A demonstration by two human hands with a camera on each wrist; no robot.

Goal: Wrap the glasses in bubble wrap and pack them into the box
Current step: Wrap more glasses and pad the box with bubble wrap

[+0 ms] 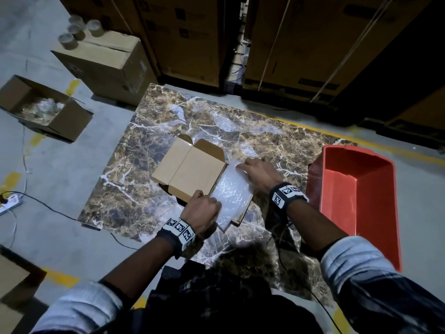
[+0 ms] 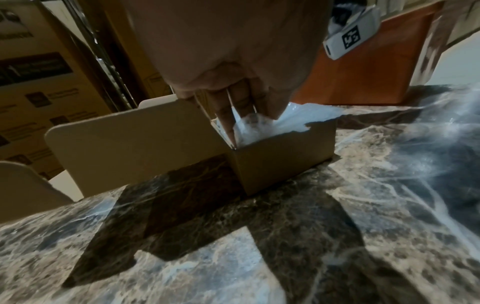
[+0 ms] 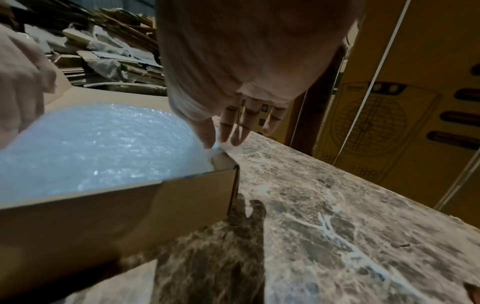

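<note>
A small cardboard box (image 1: pixel 190 169) lies open on the marble table (image 1: pixel 125 189), its lid folded out to the left. A white bubble wrap bundle (image 1: pixel 231 194) fills its tray; no glasses show through the wrap. My left hand (image 1: pixel 202 208) is at the near left corner, its straight fingers (image 2: pixel 233 115) pushing down between the box wall (image 2: pixel 280 162) and the bubble wrap (image 2: pixel 275 127). My right hand (image 1: pixel 257 172) is at the far corner, where thumb and fingertips (image 3: pixel 207 139) press the bubble wrap (image 3: pixel 103 148) by the box wall (image 3: pixel 103 216).
A red plastic bin (image 1: pixel 361 194) stands at the table's right edge. A clear bubble wrap sheet (image 1: pixel 216 121) lies on the table's far part. On the floor to the left are an open carton (image 1: pixel 72 121) holding wrap, a big carton (image 1: pixel 103 61) topped with tape rolls (image 1: pixel 77 30), and a power strip (image 1: pixel 9 201).
</note>
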